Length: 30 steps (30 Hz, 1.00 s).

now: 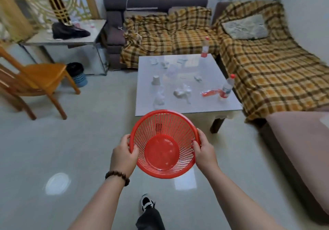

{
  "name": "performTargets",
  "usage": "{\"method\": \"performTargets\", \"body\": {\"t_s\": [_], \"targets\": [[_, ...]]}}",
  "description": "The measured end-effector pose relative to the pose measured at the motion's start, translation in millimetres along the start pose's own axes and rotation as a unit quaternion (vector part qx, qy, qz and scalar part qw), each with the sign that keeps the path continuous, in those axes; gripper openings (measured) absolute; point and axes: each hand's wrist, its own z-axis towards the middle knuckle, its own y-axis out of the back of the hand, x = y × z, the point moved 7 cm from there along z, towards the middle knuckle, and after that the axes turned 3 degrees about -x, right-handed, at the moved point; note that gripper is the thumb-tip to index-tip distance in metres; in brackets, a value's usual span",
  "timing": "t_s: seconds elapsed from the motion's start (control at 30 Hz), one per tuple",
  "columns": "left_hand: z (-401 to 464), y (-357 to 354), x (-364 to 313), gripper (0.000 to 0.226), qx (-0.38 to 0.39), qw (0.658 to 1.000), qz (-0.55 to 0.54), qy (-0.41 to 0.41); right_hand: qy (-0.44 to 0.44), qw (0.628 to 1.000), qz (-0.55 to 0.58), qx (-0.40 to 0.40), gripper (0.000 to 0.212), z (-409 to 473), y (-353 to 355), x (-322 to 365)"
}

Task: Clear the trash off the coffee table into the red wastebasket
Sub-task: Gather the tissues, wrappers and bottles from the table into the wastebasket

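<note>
I hold the red wastebasket (156,123) in the air just in front of the coffee table's near edge, its mouth tilted toward me; it looks empty. My left hand (124,154) grips its left rim and my right hand (204,151) grips its right rim. The pale coffee table (204,103) carries trash: a paper cup (156,80) lying mouth down, crumpled clear plastic (183,92), a red wrapper (211,92), small paper scraps (197,78), and two red-capped plastic bottles, one at the right edge (227,86) and one at the far corner (205,47).
Plaid-covered sofas (267,66) wrap the table's far and right sides. A wooden chair (41,76) and a dark blue bin (77,74) stand on the left under a side table (71,37). My shoe (146,202) is on the tiled floor below.
</note>
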Motion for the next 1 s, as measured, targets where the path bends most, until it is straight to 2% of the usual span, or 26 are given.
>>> {"method": "performTargets", "body": {"t_s": [0.23,0.5,0.63,0.83,1.0], "targets": [[142.0,28.9,41.0,0.016,-0.025,0.998,0.022,0.057,-0.008,0.999,0.011,0.043,0.043,112.3,-115.6,62.8],[242.3,40.2,58.1,0.012,-0.050,0.993,0.024,0.100,-0.031,0.995,-0.002,0.098,0.044,196.3,-193.2,92.3],[272.6,31.5,66.4,0.011,-0.056,0.990,0.026,0.126,-0.042,0.991,-0.014,0.129,0.045,233.7,-218.6,90.5],[333.9,10.3,80.3,0.012,-0.077,0.983,0.048,0.161,-0.109,0.977,-0.007,0.186,0.059,306.9,-253.4,63.3],[394.2,-8.6,83.2,0.019,-0.113,0.970,0.079,0.202,-0.137,0.968,-0.075,0.195,0.061,382.6,-258.9,22.5]]}}
